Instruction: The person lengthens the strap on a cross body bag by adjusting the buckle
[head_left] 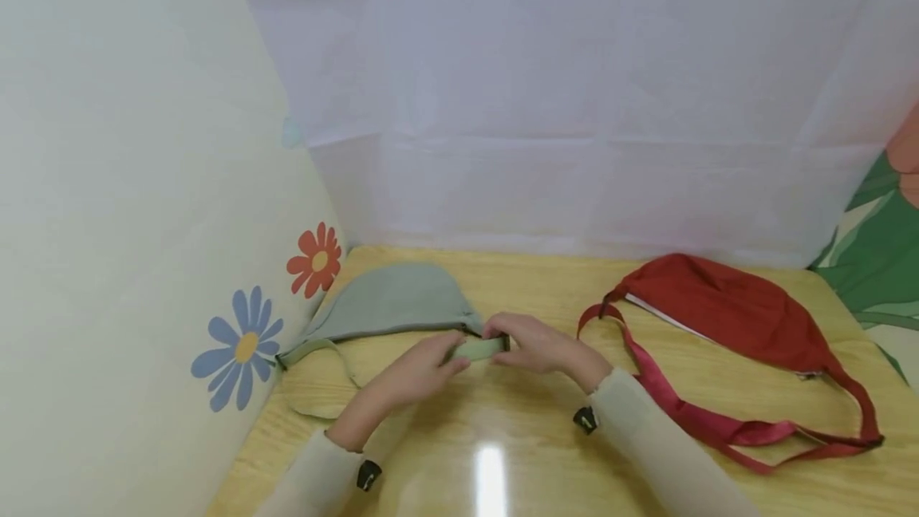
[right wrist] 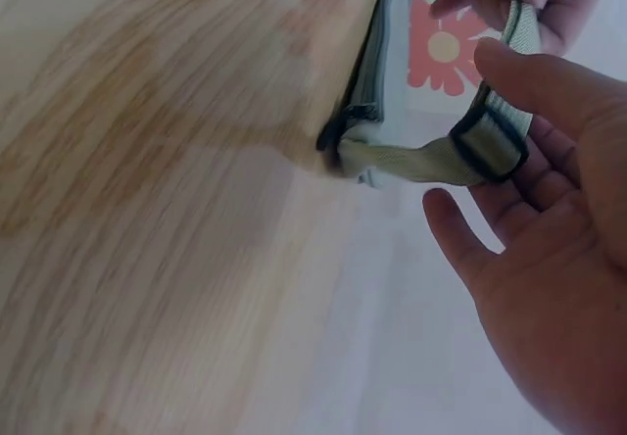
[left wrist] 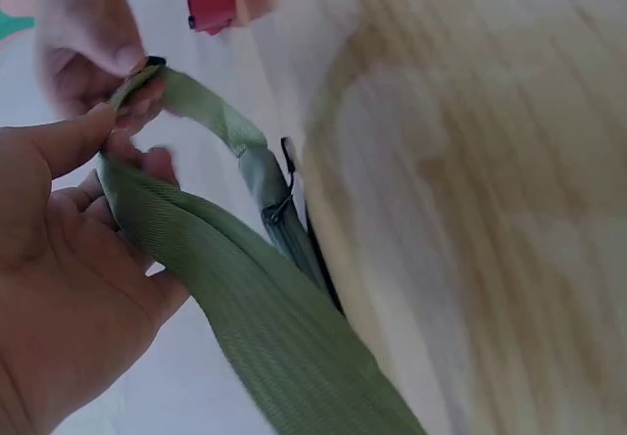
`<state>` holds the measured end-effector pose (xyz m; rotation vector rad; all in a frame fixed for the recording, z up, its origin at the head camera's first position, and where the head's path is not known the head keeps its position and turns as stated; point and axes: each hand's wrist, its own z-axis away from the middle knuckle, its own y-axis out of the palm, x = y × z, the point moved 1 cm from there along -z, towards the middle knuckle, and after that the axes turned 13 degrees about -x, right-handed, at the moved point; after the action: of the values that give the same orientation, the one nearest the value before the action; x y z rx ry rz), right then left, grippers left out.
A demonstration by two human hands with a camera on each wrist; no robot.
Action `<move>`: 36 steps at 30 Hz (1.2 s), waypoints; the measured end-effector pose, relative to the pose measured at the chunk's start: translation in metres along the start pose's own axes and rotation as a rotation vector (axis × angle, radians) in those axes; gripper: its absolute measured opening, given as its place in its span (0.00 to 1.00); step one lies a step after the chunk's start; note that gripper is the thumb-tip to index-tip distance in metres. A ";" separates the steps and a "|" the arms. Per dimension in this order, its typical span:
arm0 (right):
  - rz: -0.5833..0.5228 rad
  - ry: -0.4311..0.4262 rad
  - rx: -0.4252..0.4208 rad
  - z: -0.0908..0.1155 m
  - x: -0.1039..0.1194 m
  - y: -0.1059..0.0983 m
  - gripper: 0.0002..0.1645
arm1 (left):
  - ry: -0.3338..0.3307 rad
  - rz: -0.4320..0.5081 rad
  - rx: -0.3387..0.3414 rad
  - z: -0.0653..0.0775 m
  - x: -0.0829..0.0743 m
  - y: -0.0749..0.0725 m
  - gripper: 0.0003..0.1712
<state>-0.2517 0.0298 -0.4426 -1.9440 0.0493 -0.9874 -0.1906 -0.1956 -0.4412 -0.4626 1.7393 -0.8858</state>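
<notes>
A grey-green waist bag (head_left: pixel 405 301) lies at the left of the table, its zipper edge toward me. My left hand (head_left: pixel 420 369) pinches its green webbing strap (left wrist: pixel 235 278) between thumb and fingertips, and the strap's wide part hangs away below in the left wrist view. Close beside it, my right hand (head_left: pixel 538 345) holds the same strap by the dark slider buckle (right wrist: pixel 492 146), with the thumb on the webbing and other fingers behind. A short strap piece runs from the buckle to the bag's zipper end. The hands hold the strap slightly above the table.
A red waist bag (head_left: pixel 725 309) lies at the right of the table, its red strap (head_left: pixel 689 413) looped toward me. Behind the wooden table (head_left: pixel 445 453) hangs a white cloth (head_left: pixel 488 102). A flower-printed panel (head_left: pixel 129 182) borders the left side.
</notes>
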 end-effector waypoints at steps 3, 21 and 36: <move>0.011 0.011 -0.016 0.002 -0.003 0.000 0.17 | -0.015 0.018 -0.010 0.004 -0.001 -0.007 0.11; -0.040 0.012 -0.203 0.011 0.010 -0.011 0.19 | 0.095 -0.217 -0.198 0.009 -0.009 -0.026 0.22; -0.039 -0.149 -0.396 0.017 0.024 -0.020 0.22 | 0.230 -0.114 -0.412 0.010 -0.026 -0.015 0.18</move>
<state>-0.2306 0.0439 -0.4168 -2.3840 0.1315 -0.9044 -0.1738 -0.1909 -0.4151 -0.7599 2.1355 -0.6770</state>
